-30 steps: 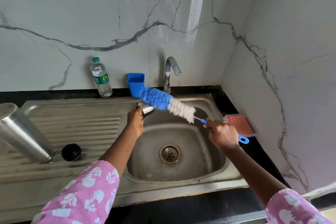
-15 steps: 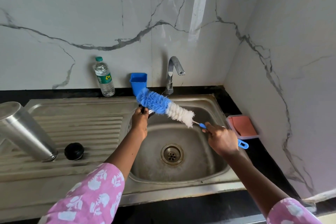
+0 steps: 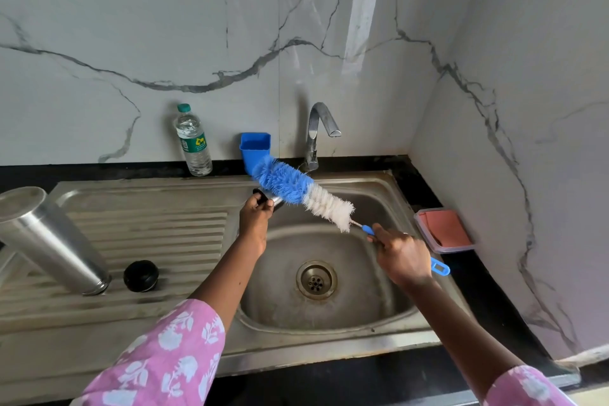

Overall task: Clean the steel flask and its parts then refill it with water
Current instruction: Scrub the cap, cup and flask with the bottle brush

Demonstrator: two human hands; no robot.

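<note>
The steel flask body point(image 3: 49, 241) lies tilted on the drainboard at the left, its mouth toward me. Beside it sits a black stopper point(image 3: 141, 275). My left hand point(image 3: 255, 216) grips a small steel and black flask cap point(image 3: 271, 201) over the sink's back left corner. My right hand point(image 3: 400, 255) holds the blue handle of a bottle brush point(image 3: 298, 191). The brush's blue and white bristles lie against the cap.
The steel sink point(image 3: 389, 303) has a drain point(image 3: 316, 279) in the middle and a tap point(image 3: 318, 133) behind it, not running. A water bottle point(image 3: 192, 142) and blue cup point(image 3: 255, 150) stand at the wall. A pink sponge box point(image 3: 443, 229) sits on the right counter.
The brush has slid slightly along the cap, and both hands have shifted a little. The flask and stopper stay in place.
</note>
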